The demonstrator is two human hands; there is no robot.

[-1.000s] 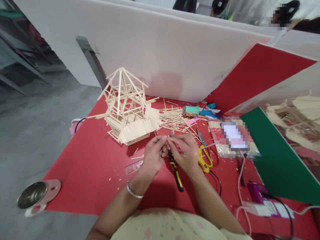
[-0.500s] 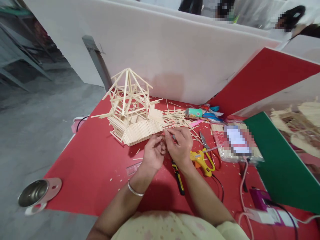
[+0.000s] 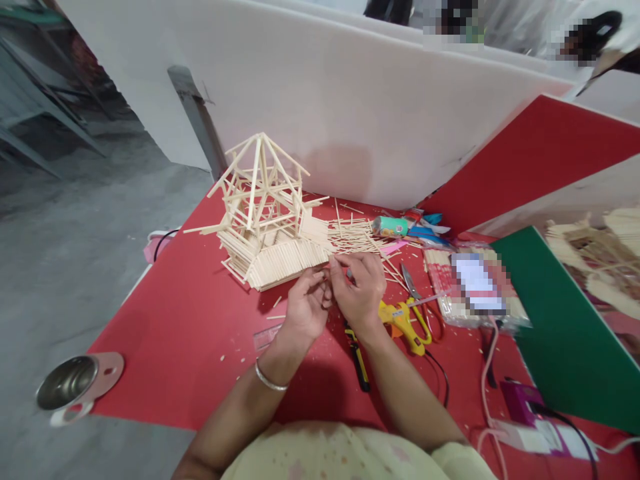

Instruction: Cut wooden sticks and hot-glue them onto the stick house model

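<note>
A model building made of thin wooden sticks (image 3: 285,263) stands at the back left of the red table, with an open frame roof and a slatted base. Just in front of its right corner, my left hand (image 3: 307,307) has its fingers curled and pressed together. My right hand (image 3: 361,290) touches it, thumb and fingers pinched. Whatever is between the fingertips is too small or hidden to make out. Under my right wrist lies a yellow-and-black utility knife (image 3: 357,360). A yellow glue gun (image 3: 407,328) and scissors (image 3: 415,293) are just right of that hand.
Loose sticks (image 3: 353,235) lie behind my hands beside a green can (image 3: 391,227). A phone (image 3: 477,283) rests on packed sticks at the right. A steel-lined mug (image 3: 70,383) sits at the left corner. A power strip (image 3: 530,437) and cables are front right. White panels (image 3: 320,100) stand behind.
The view has shifted very slightly, so the table and model sit a little further right. My hands keep nearly the same pose and place.
</note>
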